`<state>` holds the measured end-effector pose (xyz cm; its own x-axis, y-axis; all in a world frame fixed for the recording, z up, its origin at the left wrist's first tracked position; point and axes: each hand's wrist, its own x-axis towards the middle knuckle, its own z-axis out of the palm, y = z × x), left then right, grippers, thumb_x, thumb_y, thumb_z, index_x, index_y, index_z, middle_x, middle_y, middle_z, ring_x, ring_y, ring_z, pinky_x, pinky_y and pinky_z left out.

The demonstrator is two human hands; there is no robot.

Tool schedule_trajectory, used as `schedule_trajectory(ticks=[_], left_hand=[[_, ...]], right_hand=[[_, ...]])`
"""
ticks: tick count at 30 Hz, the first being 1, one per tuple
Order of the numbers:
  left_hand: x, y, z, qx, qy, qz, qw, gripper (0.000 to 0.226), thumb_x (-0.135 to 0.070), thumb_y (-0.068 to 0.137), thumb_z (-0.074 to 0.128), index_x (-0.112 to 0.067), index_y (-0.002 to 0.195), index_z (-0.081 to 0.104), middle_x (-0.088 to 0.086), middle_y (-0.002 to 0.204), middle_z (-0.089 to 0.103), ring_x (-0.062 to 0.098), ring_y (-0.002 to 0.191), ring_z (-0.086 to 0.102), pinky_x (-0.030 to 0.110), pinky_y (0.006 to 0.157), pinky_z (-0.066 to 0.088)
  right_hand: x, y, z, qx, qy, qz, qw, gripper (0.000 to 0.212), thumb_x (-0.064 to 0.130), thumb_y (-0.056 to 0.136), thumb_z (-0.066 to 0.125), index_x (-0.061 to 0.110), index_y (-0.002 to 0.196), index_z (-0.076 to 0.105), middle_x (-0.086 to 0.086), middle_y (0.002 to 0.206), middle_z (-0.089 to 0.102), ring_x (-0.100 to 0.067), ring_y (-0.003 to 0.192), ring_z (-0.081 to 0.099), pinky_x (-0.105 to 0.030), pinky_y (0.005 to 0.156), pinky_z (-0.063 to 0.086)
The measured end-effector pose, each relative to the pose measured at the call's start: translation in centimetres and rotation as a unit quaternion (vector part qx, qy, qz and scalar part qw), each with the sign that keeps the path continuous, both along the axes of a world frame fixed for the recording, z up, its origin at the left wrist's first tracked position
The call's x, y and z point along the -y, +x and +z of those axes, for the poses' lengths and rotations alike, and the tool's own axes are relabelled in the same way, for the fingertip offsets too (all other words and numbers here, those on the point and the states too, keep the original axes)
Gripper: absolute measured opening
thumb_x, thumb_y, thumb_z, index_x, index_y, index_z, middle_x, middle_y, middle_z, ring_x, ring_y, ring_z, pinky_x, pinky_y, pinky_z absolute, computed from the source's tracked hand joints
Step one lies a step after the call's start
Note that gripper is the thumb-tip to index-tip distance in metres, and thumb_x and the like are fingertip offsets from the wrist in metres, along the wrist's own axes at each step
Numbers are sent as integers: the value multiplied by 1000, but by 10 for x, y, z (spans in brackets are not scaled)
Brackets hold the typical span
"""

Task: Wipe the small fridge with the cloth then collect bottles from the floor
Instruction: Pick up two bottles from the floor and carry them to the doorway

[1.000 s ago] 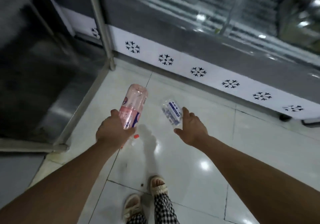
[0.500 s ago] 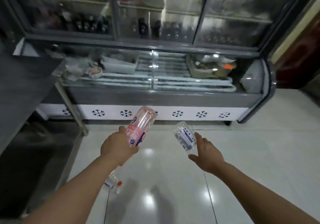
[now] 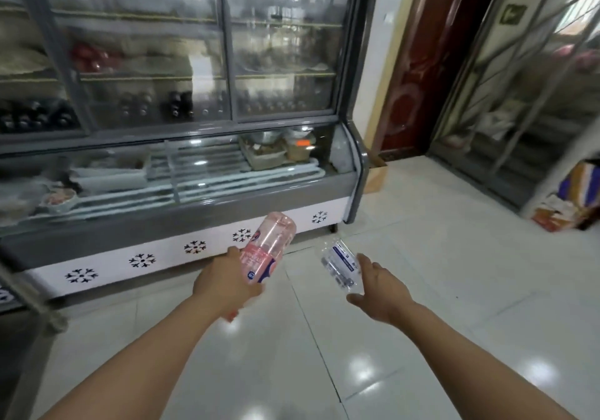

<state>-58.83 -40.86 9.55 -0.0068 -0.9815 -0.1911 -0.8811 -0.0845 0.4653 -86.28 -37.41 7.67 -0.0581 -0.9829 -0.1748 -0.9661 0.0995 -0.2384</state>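
Both arms have risen: left hand [image 3: 224, 285] grips the pink bottle [image 3: 268, 246], right hand [image 3: 381, 291] the clear bottle [image 3: 339, 265]; labels unreadable.

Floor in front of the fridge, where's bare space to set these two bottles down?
Bare tiles lie right of the right hand, between the display fridge and the bags. More below both forearms. It is crowded by the bags at far right.

The left hand [image 3: 224, 285] gripped a pink bottle [image 3: 269, 246]; the right hand [image 3: 381, 290] held a clear bottle [image 3: 339, 265] above the tiled floor [image 3: 422, 338].
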Motion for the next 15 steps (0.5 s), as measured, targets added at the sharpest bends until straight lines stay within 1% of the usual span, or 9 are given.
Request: schedule_trajectory(ticks=[2,5,7,10,14,15], left_hand=[[-14,-42,3,15,-8,-30,999,56,-50,65,73,-21,103,44,-1,86,61,18,64,65,30,57,56],[-29,-103,8,10,-7,-72,997,54,-48,66,72,-21,103,43,-3,83,59,16,62,65,27,55,54],[-32,-142,12,20,-15,-106,994,56,-48,65,72,-19,103,42,-2,84,59,17,69,64,26,60,53],[-31,-197,22,32,-19,-149,988,57,-48,65,71,-19,104,42,0,89,59,20,78,62,26,63,50],[-18,-266,30,58,-61,-196,977,54,-48,66,71,-20,101,41,-3,84,55,20,75,58,24,59,42],[-13,-281,31,66,-75,-209,973,55,-49,66,70,-19,102,41,-2,85,57,20,76,58,24,59,42]], right_hand=[[-26,-36,9,0,6,-17,1000,77,42,85,63,17,143,19,-11,130,49,-28,116,50,-35,88,45],[-58,-90,25,-4,8,-49,999,76,43,84,63,16,142,20,-11,130,49,-28,116,50,-35,88,45],[-75,-126,36,-6,0,-79,997,76,43,85,63,16,142,20,-10,130,49,-27,116,50,-34,86,44],[-94,-175,48,-5,-9,-128,992,75,42,85,63,15,141,21,-11,129,49,-27,116,51,-35,87,45],[-106,-232,54,-1,-11,-180,984,73,41,84,64,14,139,24,-11,127,51,-28,113,53,-36,88,47],[-106,-246,54,0,-13,-190,982,73,41,84,65,14,138,25,-11,126,51,-28,112,53,-36,87,48]])
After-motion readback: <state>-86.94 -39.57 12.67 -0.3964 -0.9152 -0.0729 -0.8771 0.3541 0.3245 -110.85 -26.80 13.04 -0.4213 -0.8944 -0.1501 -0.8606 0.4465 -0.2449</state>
